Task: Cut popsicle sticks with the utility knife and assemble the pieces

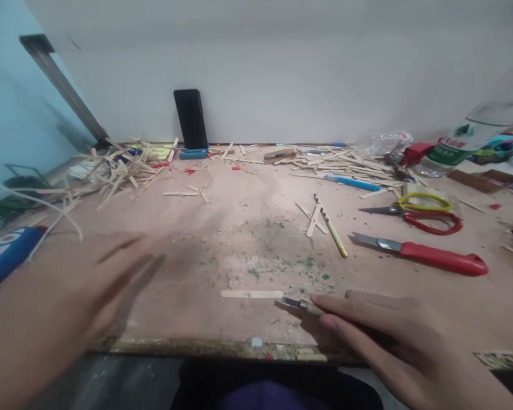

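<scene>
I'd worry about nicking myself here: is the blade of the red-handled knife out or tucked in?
Out. The grey blade sticks out past the metal collar at the front of the red-handled knife.

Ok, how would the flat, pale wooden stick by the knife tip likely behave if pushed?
The flat, pale wooden stick looks thin, so it is probably light and easy to slide. Being wood, it should feel fairly stiff, though it might snap near the small mark around its middle. Lying flat, it seems unlikely to roll.

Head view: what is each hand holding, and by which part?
Right hand: the small steel-bladed carving tool, by its pale handle. Left hand: too blurred to tell.
</scene>
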Available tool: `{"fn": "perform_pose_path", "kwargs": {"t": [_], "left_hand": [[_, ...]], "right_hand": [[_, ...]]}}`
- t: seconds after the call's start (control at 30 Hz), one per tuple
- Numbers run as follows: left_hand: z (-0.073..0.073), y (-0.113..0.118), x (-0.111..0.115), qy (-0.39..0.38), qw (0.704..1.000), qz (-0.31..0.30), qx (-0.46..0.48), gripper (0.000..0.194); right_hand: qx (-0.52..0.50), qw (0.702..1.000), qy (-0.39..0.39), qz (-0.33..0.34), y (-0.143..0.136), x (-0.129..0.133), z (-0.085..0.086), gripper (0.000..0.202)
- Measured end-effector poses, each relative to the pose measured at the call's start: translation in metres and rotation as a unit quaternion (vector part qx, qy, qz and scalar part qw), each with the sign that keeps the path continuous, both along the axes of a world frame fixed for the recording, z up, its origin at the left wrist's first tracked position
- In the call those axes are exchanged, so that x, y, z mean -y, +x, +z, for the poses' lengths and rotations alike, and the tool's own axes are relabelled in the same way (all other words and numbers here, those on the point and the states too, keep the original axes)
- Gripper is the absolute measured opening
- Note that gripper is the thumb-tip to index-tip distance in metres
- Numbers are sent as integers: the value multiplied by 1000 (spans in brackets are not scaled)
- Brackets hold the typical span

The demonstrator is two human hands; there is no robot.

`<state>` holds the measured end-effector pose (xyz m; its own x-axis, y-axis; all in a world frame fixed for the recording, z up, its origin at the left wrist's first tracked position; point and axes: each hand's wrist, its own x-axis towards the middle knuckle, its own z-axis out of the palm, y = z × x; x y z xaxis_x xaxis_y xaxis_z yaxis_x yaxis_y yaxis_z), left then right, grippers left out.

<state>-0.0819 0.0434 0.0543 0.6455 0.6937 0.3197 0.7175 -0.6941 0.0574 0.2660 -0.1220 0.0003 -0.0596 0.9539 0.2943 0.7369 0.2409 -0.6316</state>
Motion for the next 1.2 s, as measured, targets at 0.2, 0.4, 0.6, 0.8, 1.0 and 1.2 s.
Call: {"fn": "perform_pose_path", "kwargs": {"t": [0.2,0.4,0.6,0.8,1.0,1.2], "left_hand": [[-36,63,21,-99,970,-220,25,30],[-46,75,18,-194,953,-225,62,33],[-42,71,37,-265,943,-192,54,27],[-44,73,34,-289,932,-210,55,29],[-42,74,29,-330,917,-215,60,31],[-41,73,31,-336,914,-215,72,39]], "right_hand": [[27,999,-11,27,-4,-11,0,29],[45,995,-68,59,-11,-25,6,29],[21,997,-55,59,-11,-21,3,30],[21,995,-66,75,-8,-15,3,29],[7,993,-75,96,-18,-21,5,31],[4,992,-79,97,-21,-22,3,30]]}}
